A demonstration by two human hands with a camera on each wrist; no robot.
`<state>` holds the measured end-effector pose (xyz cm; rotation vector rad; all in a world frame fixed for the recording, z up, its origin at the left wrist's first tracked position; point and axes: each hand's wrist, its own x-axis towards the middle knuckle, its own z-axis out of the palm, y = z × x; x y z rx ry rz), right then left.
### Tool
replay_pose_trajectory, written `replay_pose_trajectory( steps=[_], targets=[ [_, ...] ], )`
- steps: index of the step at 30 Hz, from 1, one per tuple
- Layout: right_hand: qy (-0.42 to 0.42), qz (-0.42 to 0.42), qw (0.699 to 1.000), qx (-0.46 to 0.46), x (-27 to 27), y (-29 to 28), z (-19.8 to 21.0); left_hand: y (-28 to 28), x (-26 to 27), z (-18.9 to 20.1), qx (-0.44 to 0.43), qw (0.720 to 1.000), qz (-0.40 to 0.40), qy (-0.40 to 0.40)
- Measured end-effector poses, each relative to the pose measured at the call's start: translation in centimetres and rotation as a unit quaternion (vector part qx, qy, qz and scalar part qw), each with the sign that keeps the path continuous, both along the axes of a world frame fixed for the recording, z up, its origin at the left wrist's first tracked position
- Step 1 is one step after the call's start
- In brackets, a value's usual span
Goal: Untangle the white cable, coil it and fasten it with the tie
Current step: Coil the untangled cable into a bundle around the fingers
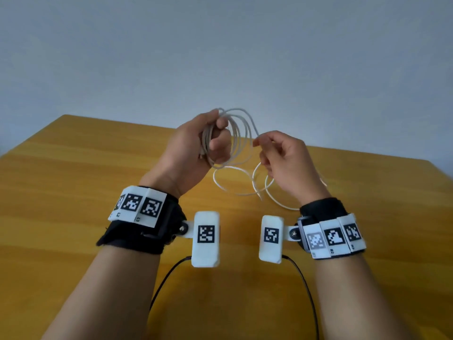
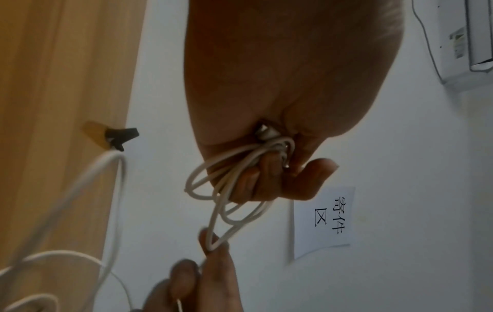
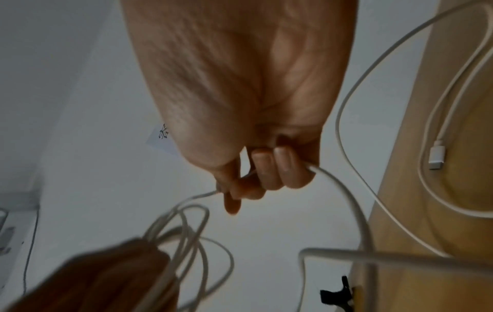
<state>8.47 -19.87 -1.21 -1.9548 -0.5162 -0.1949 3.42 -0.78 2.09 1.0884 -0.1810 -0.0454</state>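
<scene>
My left hand [image 1: 215, 136] is raised above the table and grips a coil of several loops of the white cable [image 1: 239, 138]; one white plug [image 2: 266, 132] is tucked in its palm. To its right, my right hand [image 1: 262, 148] pinches a strand of the same cable between thumb and fingertips [image 3: 234, 190]. The remaining cable [image 1: 245, 182] lies in loose loops on the table below both hands. Its free plug end [image 3: 437, 156] rests on the wood. The black tie [image 2: 121, 135] [image 3: 334, 295] lies at the far table edge; it is hidden in the head view.
The yellow wooden table [image 1: 73, 192] stands against a pale wall. A paper sign [image 2: 325, 219] hangs on that wall, and an air conditioner [image 2: 480, 42] is mounted high up. Black leads [image 1: 166, 278] run from the wrist cameras over the near table.
</scene>
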Motion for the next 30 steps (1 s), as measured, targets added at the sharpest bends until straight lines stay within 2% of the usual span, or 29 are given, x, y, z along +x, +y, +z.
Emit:
replay_pose_trajectory(
  steps=[5, 9, 13, 16, 18, 22, 25, 27, 29, 30],
  targets=[
    [0.010, 0.024, 0.997, -0.078, -0.8, 1.8, -0.4, -1.1, -0.3, -0.3, 0.027, 0.996, -0.022, -0.076],
    [0.039, 0.060, 0.994, -0.078, -1.5, 2.6, -0.1, -1.5, -0.5, -0.4, 0.027, 0.989, -0.048, -0.139],
    [0.106, 0.126, 0.984, -0.062, -2.5, 2.9, 0.5, -2.1, -0.6, -0.6, 0.129, 0.974, 0.018, -0.184],
    [0.135, 0.162, 0.971, -0.110, -2.8, 2.9, 0.7, -2.2, -0.2, -1.1, 0.196, 0.953, 0.102, -0.205],
    [0.149, 0.189, 0.962, -0.128, -3.0, 2.9, 0.9, -1.9, 0.0, -1.4, 0.244, 0.927, 0.158, -0.237],
    [0.189, 0.243, 0.944, -0.116, -3.0, 2.4, 1.0, -0.9, 0.9, -2.7, 0.392, 0.853, 0.229, -0.258],
    [0.199, 0.261, 0.938, -0.112, -3.0, 2.2, 1.0, -0.6, 1.2, -3.4, 0.503, 0.799, 0.227, -0.240],
    [0.179, 0.248, 0.944, -0.121, -2.9, 2.0, 1.1, -0.6, 1.3, -3.6, 0.580, 0.758, 0.200, -0.222],
    [0.153, 0.213, 0.957, -0.125, -2.7, 1.6, 1.3, -0.5, 1.1, -3.5, 0.633, 0.730, 0.174, -0.188],
    [0.136, 0.190, 0.964, -0.128, -2.6, 1.3, 1.4, -0.4, 1.0, -3.4, 0.643, 0.727, 0.169, -0.172]
  ],
)
